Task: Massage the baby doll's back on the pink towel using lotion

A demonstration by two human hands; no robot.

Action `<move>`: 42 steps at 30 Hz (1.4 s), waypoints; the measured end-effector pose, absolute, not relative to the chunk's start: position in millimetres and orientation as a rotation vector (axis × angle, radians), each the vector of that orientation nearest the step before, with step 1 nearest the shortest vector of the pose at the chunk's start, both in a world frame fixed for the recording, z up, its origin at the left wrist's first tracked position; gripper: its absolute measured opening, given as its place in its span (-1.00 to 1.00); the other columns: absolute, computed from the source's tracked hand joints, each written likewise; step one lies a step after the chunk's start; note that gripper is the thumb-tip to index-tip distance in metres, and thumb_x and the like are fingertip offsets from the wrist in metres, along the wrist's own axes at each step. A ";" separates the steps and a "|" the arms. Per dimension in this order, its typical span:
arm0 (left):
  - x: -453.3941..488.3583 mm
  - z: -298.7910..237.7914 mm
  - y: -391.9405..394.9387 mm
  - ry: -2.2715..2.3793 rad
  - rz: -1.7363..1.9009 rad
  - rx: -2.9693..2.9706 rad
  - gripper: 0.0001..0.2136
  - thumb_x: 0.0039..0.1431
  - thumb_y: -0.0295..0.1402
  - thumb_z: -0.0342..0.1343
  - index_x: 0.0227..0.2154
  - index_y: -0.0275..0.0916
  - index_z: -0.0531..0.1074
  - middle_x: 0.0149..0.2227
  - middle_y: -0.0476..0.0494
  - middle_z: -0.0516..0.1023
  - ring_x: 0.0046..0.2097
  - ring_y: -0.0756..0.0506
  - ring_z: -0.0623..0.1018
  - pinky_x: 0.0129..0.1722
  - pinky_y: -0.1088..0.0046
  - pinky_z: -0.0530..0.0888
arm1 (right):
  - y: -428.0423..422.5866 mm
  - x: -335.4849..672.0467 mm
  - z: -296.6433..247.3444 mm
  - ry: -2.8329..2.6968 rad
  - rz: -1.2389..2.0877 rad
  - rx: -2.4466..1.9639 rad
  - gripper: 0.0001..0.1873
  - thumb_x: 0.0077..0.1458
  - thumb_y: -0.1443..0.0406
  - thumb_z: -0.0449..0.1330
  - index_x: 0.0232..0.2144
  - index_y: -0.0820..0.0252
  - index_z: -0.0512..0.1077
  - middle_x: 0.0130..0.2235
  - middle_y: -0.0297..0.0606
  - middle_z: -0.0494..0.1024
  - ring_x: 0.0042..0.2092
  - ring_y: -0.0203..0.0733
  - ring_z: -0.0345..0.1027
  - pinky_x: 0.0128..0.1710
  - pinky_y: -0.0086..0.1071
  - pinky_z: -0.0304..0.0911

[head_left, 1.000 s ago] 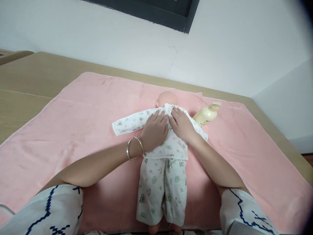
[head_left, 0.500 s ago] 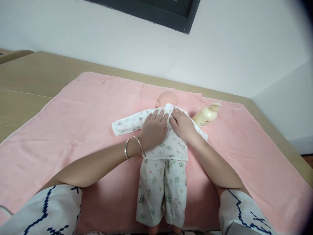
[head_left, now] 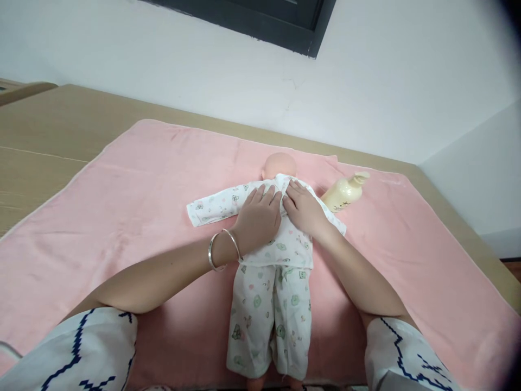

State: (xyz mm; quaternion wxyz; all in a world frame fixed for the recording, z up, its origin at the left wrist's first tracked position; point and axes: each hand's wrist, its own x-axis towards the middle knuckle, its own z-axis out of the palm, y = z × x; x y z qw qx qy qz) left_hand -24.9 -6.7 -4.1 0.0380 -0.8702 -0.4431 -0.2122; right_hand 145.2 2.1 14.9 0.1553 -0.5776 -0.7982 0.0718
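A baby doll (head_left: 280,164) lies on a pink blanket (head_left: 163,163), its head away from me and its feet at the near edge. It wears a white printed top (head_left: 280,252) and matching printed trousers (head_left: 254,320). No facial features show on the head. My left hand (head_left: 259,220), with two silver bangles at the wrist, rests flat on the left side of the upper body, fingers stretched out. My right hand (head_left: 305,209) lies flat on the right side of the upper body, its fingers pointing toward the head. Neither hand grips anything.
A cream pump bottle (head_left: 345,193) leans or lies by the doll's right-hand sleeve, partly behind it. Under the blanket is a wooden table (head_left: 93,119). A white wall (head_left: 228,81) with a dark frame (head_left: 311,43) stands behind the table.
My left hand has shifted very slightly to the right on the doll's top. My right hand stays in nearly the same spot, and the doll and bottle have not moved.
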 end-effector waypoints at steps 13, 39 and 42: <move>-37.9 -18.3 35.0 -1.179 -0.665 -2.729 -0.60 0.40 -0.44 -0.27 -0.06 -0.44 0.49 0.14 -0.52 0.47 0.27 -0.35 0.39 0.29 -0.08 0.31 | -36.0 124.4 15.6 -2.370 0.125 -1.608 -0.42 0.34 0.30 -0.11 0.32 0.33 0.27 0.39 -0.06 0.26 0.46 0.14 -0.05 0.43 0.09 -0.02; -29.5 -8.2 15.3 -1.400 -0.814 -2.758 -0.60 0.43 -0.38 -0.21 0.19 -0.31 0.39 0.28 -0.32 0.40 0.32 -0.27 0.35 0.30 -0.02 0.33 | -24.2 124.0 6.5 -2.296 0.059 -1.723 -0.37 0.38 0.24 -0.18 0.37 0.51 0.11 0.42 0.22 0.09 0.48 0.21 -0.15 0.39 0.22 -0.03; -29.1 -11.6 18.5 -1.431 -0.814 -2.754 -0.59 0.43 -0.38 -0.20 0.21 -0.32 0.36 0.31 -0.34 0.36 0.34 -0.27 0.33 0.32 -0.03 0.31 | -31.0 121.9 9.9 -2.358 0.068 -1.688 -0.38 0.36 0.26 -0.14 0.36 0.48 0.14 0.42 0.18 0.12 0.48 0.19 -0.14 0.40 0.20 -0.02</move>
